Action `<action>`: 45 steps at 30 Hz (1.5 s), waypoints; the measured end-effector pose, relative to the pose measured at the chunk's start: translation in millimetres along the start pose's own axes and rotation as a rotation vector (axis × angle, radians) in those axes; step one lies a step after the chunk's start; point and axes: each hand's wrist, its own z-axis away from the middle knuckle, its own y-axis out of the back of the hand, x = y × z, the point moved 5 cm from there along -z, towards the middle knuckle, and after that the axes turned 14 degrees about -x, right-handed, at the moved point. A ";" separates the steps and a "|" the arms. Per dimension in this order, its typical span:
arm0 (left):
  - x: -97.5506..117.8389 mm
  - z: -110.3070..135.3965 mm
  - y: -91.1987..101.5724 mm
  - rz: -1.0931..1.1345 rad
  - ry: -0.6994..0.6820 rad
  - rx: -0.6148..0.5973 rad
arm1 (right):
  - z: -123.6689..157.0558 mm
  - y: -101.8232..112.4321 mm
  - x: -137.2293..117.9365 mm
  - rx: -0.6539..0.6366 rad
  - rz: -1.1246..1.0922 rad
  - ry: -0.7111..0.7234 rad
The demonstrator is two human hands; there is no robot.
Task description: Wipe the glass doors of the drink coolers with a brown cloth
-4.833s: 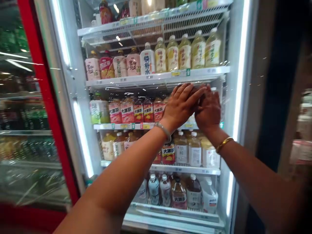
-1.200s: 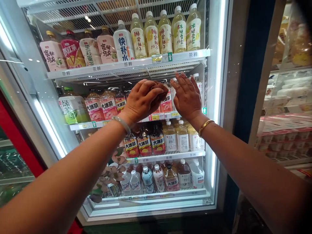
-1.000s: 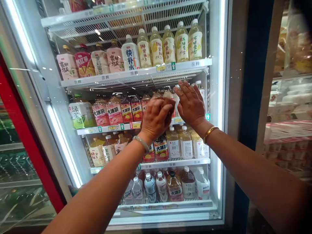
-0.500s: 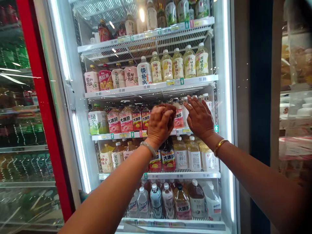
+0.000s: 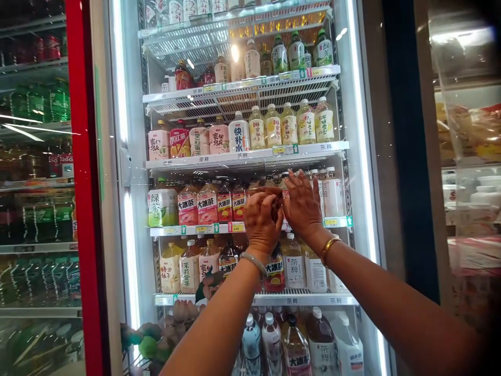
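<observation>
In the head view, both of my hands are raised in front of a lit glass-fronted drinks cooler (image 5: 132,245). My left hand (image 5: 261,216) is closed, its fingers curled inward. A dark brown patch shows just above its knuckles; whether that is something held or a reflection I cannot tell. Right beside it, my right hand (image 5: 303,204) is open and lifted, with fingers stretched upward and the back of the hand towards me. Between the hands there is almost no gap. Behind them stand bottles of red-labelled tea (image 5: 206,203) and white-labelled bottles (image 5: 333,193), partly hidden.
Several shelves (image 5: 250,155) of bottles fill the cooler. At lower left, greenish round shapes (image 5: 148,345) show, perhaps reflected. A red-framed cooler (image 5: 84,172) stands on the left; a shelf with packaged goods (image 5: 485,122) is on the right.
My right hand has come in leftward against my left hand, which has shifted slightly right and down. The view has tilted up, showing more of the upper shelves.
</observation>
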 end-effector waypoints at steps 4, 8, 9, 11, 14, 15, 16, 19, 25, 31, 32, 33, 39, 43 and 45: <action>3.1 13.2 -0.3 -0.018 -0.163 -0.094 | 7.3 -2.9 -1.1 -0.017 0.028 0.088; -18.8 -9.3 17.1 -0.029 -0.274 -0.172 | 10.7 -3.3 -0.8 -0.051 0.042 0.114; -25.0 -18.7 21.1 -0.034 -0.257 -0.167 | 10.6 -3.1 -1.4 -0.054 0.044 0.110; -37.3 -34.5 27.7 -0.044 -0.091 -0.079 | 10.0 -2.5 -3.1 -0.056 0.049 0.107; -38.5 -33.4 25.3 -0.052 0.166 0.052 | 9.6 -1.2 -5.3 -0.049 0.059 0.115; -31.0 -27.6 20.4 -0.065 0.148 0.041 | 9.7 -0.6 -5.6 -0.042 0.061 0.116; -20.0 -20.6 14.2 -0.083 0.053 -0.002 | 9.8 0.0 -5.7 -0.035 0.062 0.116; -0.7 1.3 5.2 -0.097 -0.162 -0.096 | 9.7 0.7 -5.4 -0.036 0.049 0.111; -24.9 -21.8 23.9 -0.105 -0.318 -0.180 | 9.5 0.7 -6.9 -0.049 0.035 0.104; -29.4 -37.2 20.1 -0.110 0.106 0.016 | 10.0 0.1 -6.8 -0.055 0.011 0.108; -23.6 -30.9 15.4 -0.102 0.150 0.024 | 10.0 0.3 -6.7 -0.051 0.009 0.110; -16.7 -23.8 11.0 -0.099 0.157 0.017 | 9.9 0.6 -6.5 -0.048 0.008 0.110; -3.3 -0.5 10.9 -0.117 -0.213 -0.147 | 9.2 0.1 -5.4 -0.059 0.019 0.108; -24.2 -18.4 23.6 -0.107 -0.390 -0.244 | 9.4 -1.0 -4.9 -0.060 0.017 0.104; -28.1 -26.6 24.6 -0.091 -0.368 -0.252 | 9.3 -1.7 -4.8 -0.070 0.005 0.099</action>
